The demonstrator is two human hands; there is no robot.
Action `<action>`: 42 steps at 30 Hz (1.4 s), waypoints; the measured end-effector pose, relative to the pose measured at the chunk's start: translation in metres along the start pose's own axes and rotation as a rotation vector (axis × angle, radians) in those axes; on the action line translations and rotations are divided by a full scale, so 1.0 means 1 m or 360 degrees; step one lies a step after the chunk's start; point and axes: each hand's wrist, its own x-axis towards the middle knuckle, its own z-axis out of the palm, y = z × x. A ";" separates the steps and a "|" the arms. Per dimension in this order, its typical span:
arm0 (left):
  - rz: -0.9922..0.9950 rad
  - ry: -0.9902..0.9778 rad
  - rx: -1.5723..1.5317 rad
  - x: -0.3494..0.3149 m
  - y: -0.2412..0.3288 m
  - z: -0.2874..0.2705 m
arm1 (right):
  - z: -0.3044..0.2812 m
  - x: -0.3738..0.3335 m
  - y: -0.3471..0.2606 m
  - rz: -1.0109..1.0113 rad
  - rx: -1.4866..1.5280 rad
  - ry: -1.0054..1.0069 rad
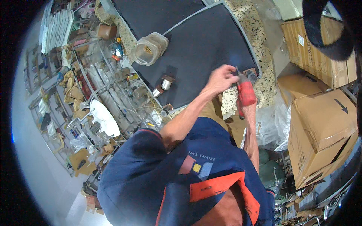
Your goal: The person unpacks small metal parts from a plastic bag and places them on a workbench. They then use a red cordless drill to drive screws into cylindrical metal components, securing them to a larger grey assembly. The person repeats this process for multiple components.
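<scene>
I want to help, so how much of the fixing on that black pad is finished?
Already on the black pad: two small metal fittings. In hand: the right hand holds a red power drill at the pad's near edge, left hand beside it. Left: I can't tell; the clear plastic jar lies tipped nearby.

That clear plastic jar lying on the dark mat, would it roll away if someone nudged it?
Probably. The jar lies on its side on the mat, and its rounded body would likely roll, though the squarish shoulders may stop it soon. It looks mostly empty, with a few bits inside, so it is likely light. Clear thin plastic may flex a little when squeezed.
</scene>
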 end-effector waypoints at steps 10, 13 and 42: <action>0.0100 0.1112 0.1479 0.017 -0.034 -0.327 | 0.023 -0.044 0.040 0.0011 0.0013 -0.0148; 0.0217 0.0778 0.1936 0.052 -0.060 -0.354 | 0.023 -0.048 0.043 -0.0269 0.0089 -0.0026; 0.0032 0.0163 0.2383 0.046 -0.030 -0.347 | 0.012 -0.068 0.047 0.0195 0.0041 0.0380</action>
